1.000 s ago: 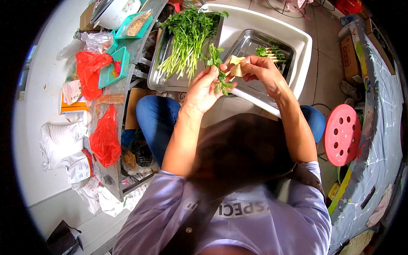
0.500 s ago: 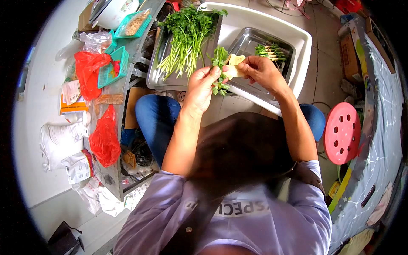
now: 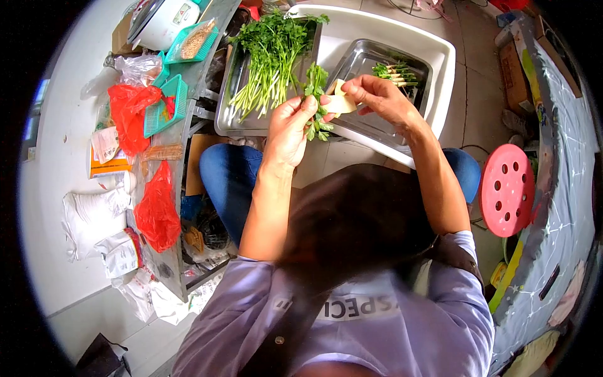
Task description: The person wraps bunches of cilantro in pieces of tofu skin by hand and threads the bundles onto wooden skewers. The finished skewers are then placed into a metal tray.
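Observation:
My left hand is closed around a small sprig of cilantro, its leaves sticking out above and below the fingers. Against the sprig lies a pale yellow strip, apparently tofu skin. My right hand pinches the strip's other end between thumb and fingers. Both hands are over the near edge of a metal tray. Farther back in this tray lie several small green bundles with pale wrapped ends. Left of it, loose cilantro is heaped on another metal tray.
A white basin surrounds the right tray. At the left stands a cluttered metal table with green baskets, red plastic bags and a white cooker. A pink stool with holes stands right of my knee.
Both hands have shifted slightly left in view along with the sprig. The strip is turned flatter between them. The whole scene has moved a little too.

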### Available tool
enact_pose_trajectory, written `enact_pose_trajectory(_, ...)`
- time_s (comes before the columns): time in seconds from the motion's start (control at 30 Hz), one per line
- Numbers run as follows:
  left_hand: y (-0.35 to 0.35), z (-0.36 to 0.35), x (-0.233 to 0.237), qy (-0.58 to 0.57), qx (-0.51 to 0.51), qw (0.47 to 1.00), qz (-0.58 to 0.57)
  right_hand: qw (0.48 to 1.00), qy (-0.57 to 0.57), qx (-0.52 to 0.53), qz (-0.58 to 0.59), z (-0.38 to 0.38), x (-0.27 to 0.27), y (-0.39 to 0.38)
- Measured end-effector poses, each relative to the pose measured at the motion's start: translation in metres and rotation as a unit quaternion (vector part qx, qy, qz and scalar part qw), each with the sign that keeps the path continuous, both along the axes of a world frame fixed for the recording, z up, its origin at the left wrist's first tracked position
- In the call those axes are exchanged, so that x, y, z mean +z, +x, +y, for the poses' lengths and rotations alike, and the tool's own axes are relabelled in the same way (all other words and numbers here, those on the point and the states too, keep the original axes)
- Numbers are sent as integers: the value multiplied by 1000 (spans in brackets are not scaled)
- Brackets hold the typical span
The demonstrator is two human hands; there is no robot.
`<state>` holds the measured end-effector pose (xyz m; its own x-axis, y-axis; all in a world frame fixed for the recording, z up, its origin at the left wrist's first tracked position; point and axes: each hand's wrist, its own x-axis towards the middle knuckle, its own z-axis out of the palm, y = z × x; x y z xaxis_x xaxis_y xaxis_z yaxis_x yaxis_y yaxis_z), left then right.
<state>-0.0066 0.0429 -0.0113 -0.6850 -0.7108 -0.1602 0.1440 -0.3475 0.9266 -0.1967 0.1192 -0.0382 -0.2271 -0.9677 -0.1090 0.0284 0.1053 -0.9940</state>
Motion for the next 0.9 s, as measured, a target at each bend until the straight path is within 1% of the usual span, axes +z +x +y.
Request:
enact_pose_trajectory(0.03, 0, 0, 0, 1, -1, 1000, -1, 1000, -1, 23, -11, 1, 0, 0)
enact_pose_trajectory(0.17, 0, 0, 2, -19, 3, 1000, -8, 999, -8, 40, -3, -1, -7, -3)
enact_pose_trajectory(0.23, -1, 2, 3, -60, 14, 998, -27, 999, -16, 41, 18, -2, -8, -3)
enact_pose_trajectory(0.33, -4, 5, 5, -146, 32, 987, -63, 996, 2, 49, 78, -5, -14, -3)
enact_pose_trajectory(0.37, -4, 6, 6, -178, 39, 980, -77, 992, 9, 40, 119, -6, -16, -5)
enact_pose_trajectory(0.43, -4, 5, 8, -179, 39, 980, -79, 979, 22, 21, 199, -7, -18, -7)
enact_pose_trajectory(0.53, -4, 5, 12, -148, 32, 986, -66, 999, -29, -21, 14, -5, -7, -1)
enact_pose_trajectory(0.57, -4, 5, 13, -132, 29, 989, -59, 996, -53, -4, -69, -1, 0, 1)
enact_pose_trajectory(0.67, -6, 7, 11, -101, 9, 994, -37, 985, -128, 38, -108, -1, 3, 11)
enact_pose_trajectory(0.7, -6, 8, 12, -100, 7, 994, -39, 987, -87, 69, -116, -2, 4, 10)
enact_pose_trajectory(0.77, -7, 9, 15, -99, 5, 994, -44, 990, -65, 58, -108, -3, 0, 10)
enact_pose_trajectory(0.9, -7, 5, 5, -114, -4, 991, -62, 995, -10, 54, -86, -3, 2, 7)
